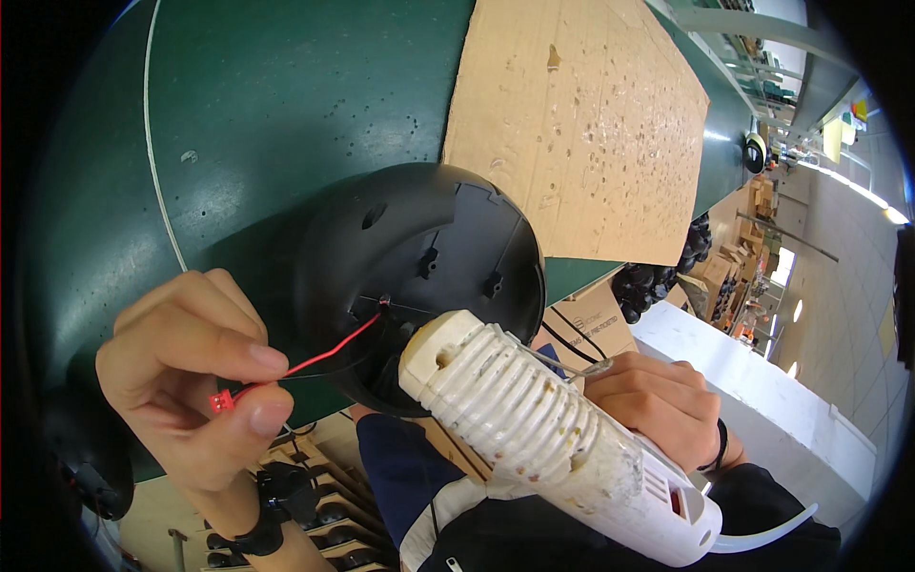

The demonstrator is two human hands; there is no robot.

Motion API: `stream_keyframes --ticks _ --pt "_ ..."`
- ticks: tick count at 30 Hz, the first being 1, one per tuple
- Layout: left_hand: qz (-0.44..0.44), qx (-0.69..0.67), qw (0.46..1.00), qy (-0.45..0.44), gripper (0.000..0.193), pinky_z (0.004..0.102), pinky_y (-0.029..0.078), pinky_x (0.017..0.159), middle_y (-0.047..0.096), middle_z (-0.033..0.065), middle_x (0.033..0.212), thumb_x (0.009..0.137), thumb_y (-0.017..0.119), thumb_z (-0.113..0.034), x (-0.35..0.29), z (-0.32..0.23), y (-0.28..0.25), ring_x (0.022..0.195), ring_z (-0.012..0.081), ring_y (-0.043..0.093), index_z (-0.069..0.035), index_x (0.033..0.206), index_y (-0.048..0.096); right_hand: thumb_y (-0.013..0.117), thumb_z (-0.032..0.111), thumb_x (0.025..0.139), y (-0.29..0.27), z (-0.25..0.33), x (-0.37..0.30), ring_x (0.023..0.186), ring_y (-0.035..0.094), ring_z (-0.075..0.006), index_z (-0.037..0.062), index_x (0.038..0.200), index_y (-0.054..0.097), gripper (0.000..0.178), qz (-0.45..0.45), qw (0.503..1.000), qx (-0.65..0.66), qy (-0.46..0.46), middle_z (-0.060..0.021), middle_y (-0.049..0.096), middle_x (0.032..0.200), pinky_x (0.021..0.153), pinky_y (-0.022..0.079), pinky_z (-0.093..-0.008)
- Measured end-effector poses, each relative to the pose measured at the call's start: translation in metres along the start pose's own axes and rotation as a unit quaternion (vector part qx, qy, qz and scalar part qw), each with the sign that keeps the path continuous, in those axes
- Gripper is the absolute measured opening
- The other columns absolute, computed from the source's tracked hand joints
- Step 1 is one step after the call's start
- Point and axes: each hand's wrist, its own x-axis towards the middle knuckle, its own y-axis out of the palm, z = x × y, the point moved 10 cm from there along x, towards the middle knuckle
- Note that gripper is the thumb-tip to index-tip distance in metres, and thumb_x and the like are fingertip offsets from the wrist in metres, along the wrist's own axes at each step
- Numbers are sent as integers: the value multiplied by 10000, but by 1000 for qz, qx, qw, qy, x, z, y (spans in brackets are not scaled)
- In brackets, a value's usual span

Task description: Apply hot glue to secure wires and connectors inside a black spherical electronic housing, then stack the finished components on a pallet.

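Observation:
My left hand (195, 372) pinches a thin red and black wire pair (334, 351) between thumb and fingertips. A small red connector (222, 401) on the wire's end shows beside the thumb. From there the wire runs taut into a hole in a round black plastic housing (410, 229), which lies on its side with its inner posts showing. My right hand (658, 405) is closed around a white glue gun (534, 419) with a ribbed, stained front. The gun's tip is close to the wire hole and covers part of the housing. A translucent glue stick (767, 536) protrudes from its rear.
The housing stands on a green table (286, 86), beside a glue-spotted cardboard sheet (581, 133). A pale cord (151, 143) crosses the table at left. Another black part (95, 448) sits at lower left. Racks of black parts (334, 515) and a cardboard box (591, 319) are below the table edge.

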Motion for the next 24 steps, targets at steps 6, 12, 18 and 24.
stream_keyframes --ticks 6,12,18,24 --pt "-17 14 1000 -20 244 232 361 509 594 66 695 632 831 -99 -1 -3 -4 583 136 519 -11 773 652 658 75 661 1 1 2 705 656 -328 -109 861 595 279 43 998 18 36 -195 611 805 561 533 -332" --pt "26 28 984 -172 313 261 438 556 589 63 733 639 850 -187 -44 13 14 668 151 553 -37 757 601 685 69 733 0 -1 0 839 688 -388 -114 870 599 244 26 996 65 50 -227 651 880 706 579 -392" --pt "159 -93 931 -315 481 227 507 576 673 65 792 733 838 -154 -95 39 133 622 106 615 -52 1168 660 689 67 785 -38 0 -16 888 693 -376 -87 897 622 202 20 985 88 145 -227 674 910 748 580 -399" --pt "157 -354 859 -334 348 228 498 568 672 46 808 792 792 -120 -105 34 194 635 97 625 21 1077 651 696 77 771 -39 -9 -20 816 691 -352 -74 887 629 202 49 978 72 189 -197 672 874 709 573 -379"
